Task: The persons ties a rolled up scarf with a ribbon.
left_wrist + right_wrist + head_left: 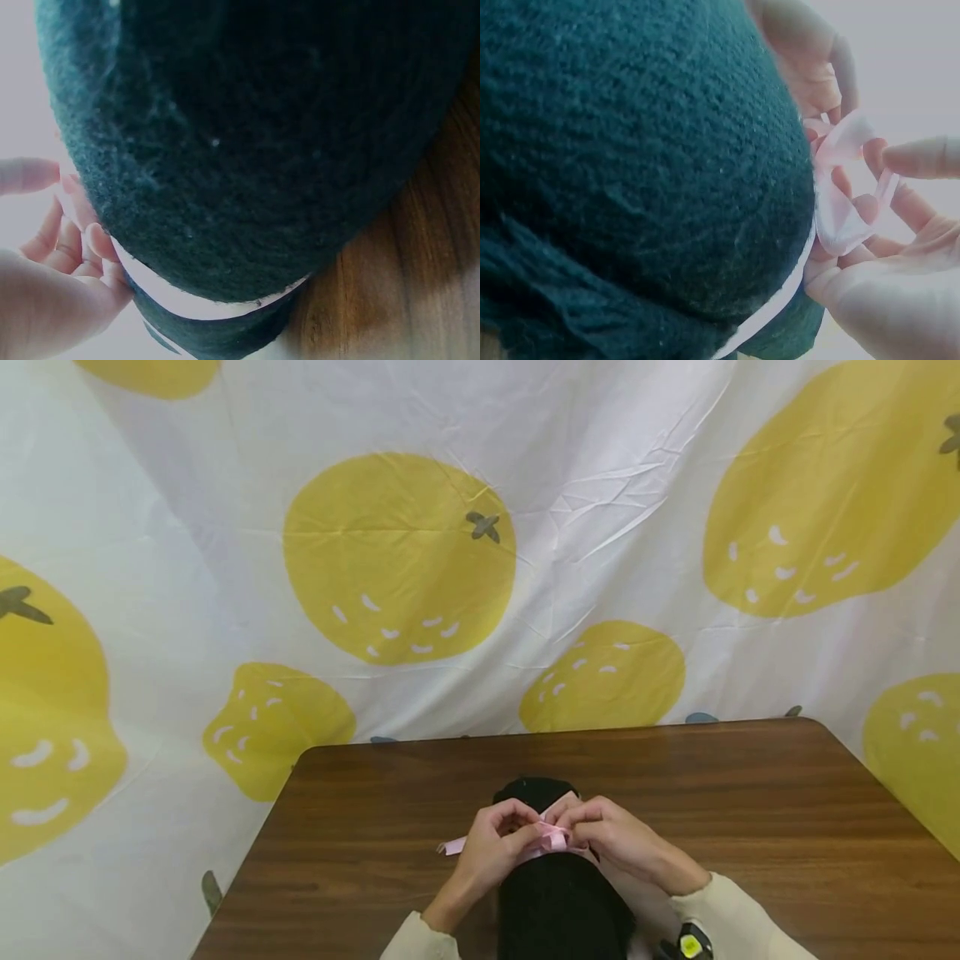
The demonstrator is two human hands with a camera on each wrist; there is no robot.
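Observation:
A dark knitted bundle (558, 906), greenish in the wrist views, lies lengthwise on the table. Round its middle runs a pink ribbon (555, 841), seen as a pale band (180, 296) in the left wrist view. My left hand (487, 847) pinches the ribbon between thumb and fingers from the left. From the other side, my right hand (626, 843) pinches ribbon too, its fingertips close to the left ones. A ribbon loop (844, 225) stands up between the hands in the right wrist view. One ribbon tail (454, 846) sticks out left. Fingers partly hide the crossing.
The brown wood-grain table (375, 793) extends around the bundle. Behind its far edge hangs a white cloth (225, 527) printed with yellow fruit. A device with a yellow mark (690, 943) sits at the right sleeve. Something pale (648, 906) lies beside the bundle, under the right forearm.

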